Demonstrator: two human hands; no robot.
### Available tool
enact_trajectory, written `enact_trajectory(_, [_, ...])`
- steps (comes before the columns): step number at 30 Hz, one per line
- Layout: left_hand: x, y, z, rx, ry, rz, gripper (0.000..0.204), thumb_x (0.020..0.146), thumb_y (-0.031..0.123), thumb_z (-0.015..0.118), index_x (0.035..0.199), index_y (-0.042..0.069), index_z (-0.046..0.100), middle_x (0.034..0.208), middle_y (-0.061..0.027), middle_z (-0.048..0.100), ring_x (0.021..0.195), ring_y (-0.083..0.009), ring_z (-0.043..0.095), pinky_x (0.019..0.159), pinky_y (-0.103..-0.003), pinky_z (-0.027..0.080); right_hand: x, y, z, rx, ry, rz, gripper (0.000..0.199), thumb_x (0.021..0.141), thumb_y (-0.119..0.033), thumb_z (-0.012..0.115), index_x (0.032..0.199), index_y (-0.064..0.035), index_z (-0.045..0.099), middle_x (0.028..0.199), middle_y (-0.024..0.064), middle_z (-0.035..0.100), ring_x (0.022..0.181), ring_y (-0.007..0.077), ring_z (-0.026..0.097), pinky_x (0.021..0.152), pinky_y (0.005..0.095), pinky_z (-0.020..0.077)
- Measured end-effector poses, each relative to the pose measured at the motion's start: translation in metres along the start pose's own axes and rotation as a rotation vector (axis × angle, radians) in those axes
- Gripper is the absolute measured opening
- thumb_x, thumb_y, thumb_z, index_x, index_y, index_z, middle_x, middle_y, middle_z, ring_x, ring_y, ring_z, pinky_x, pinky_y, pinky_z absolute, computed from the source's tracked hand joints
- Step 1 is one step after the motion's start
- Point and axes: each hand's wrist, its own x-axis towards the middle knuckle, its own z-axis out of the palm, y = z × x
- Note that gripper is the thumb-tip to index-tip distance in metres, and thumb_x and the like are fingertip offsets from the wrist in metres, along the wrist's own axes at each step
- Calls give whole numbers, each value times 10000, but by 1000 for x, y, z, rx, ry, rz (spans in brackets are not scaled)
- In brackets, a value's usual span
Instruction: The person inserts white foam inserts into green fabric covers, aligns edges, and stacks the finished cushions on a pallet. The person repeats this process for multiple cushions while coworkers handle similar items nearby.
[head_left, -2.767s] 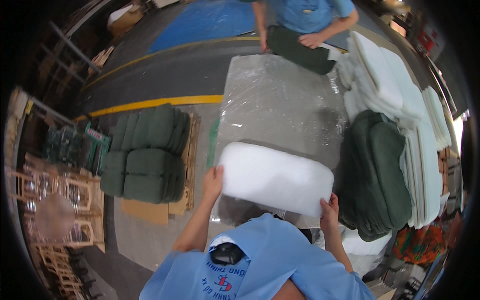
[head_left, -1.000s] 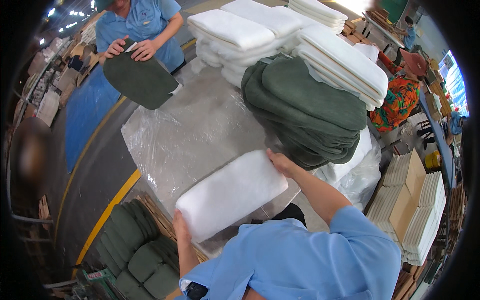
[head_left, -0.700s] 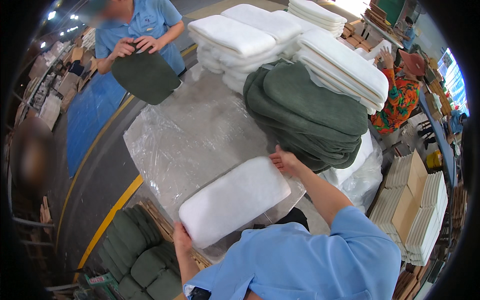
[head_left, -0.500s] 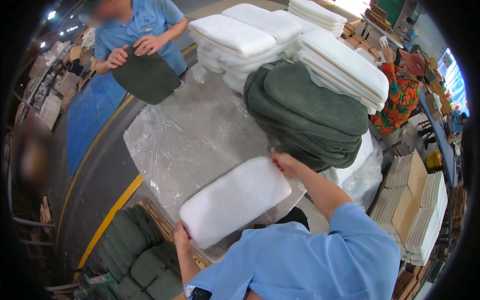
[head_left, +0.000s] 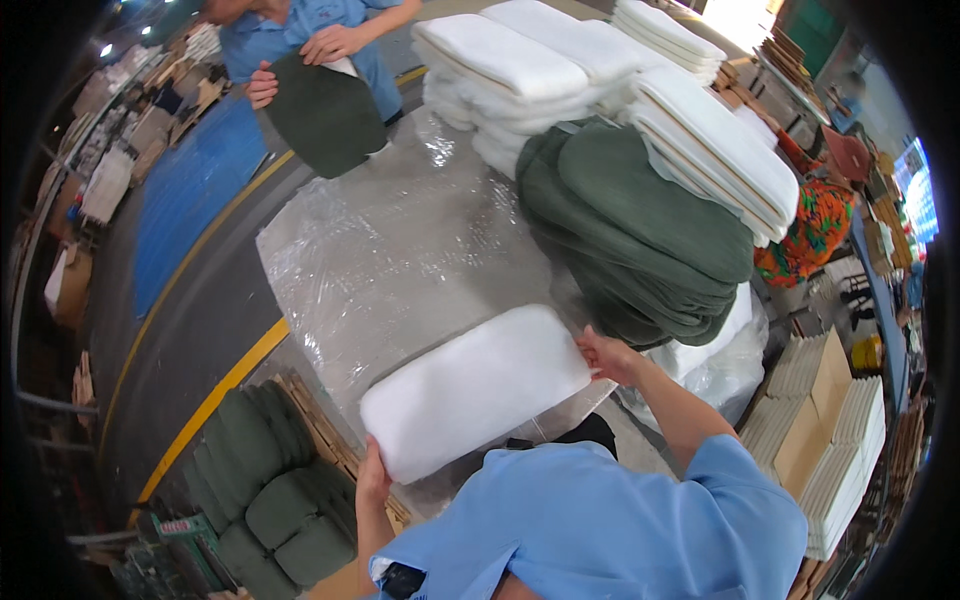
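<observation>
A white, fleecy cushion pad [head_left: 475,395] with rounded corners lies near me at the front of the plastic-covered table [head_left: 400,230]. My left hand [head_left: 373,475] grips its left end, thumb on top and the fingers mostly hidden beneath the edge. At the opposite end, my right hand [head_left: 608,357] has its fingertips closed on the pad's edge. Just beyond that hand rises a heap of dark green fabric covers [head_left: 640,215].
White pads [head_left: 510,60] are stacked at the far side. Across the table, a co-worker's hands [head_left: 335,42] hold a dark green cushion [head_left: 330,115]. More green cushions [head_left: 265,490] are piled at lower left; pale folded boards [head_left: 825,440] stand at right.
My right hand has shifted from the pad's far right corner to lower along its right end. The co-worker's hands have changed position on the green cushion, and some white now shows at its top.
</observation>
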Motion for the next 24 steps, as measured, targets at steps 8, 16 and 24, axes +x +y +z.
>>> enact_trajectory(8, [45,54,8,-15,133,72,685,1120,564,486,1320,-64,674,1095,-158,743,947,-233,706,791,-369,570,36,-54,38,-100,125,-207,610,1137,-554,459,1427,-37,599,1234,76,698,1060,187,652,946,396,523])
enact_trajectory(16, [-2,30,23,-293,208,309,585,1140,494,494,1173,-60,678,1085,-133,728,997,-239,672,919,-389,530,18,-14,61,155,163,-546,471,1129,-465,549,1273,-32,667,1125,65,712,1049,169,647,982,349,512])
enact_trajectory(24, [-61,-33,-2,-304,166,466,548,1148,437,470,976,-15,727,957,-120,731,900,-222,659,856,-404,521,-44,38,75,119,385,-708,444,1105,-442,569,1043,-34,732,1017,69,711,952,166,613,920,337,480])
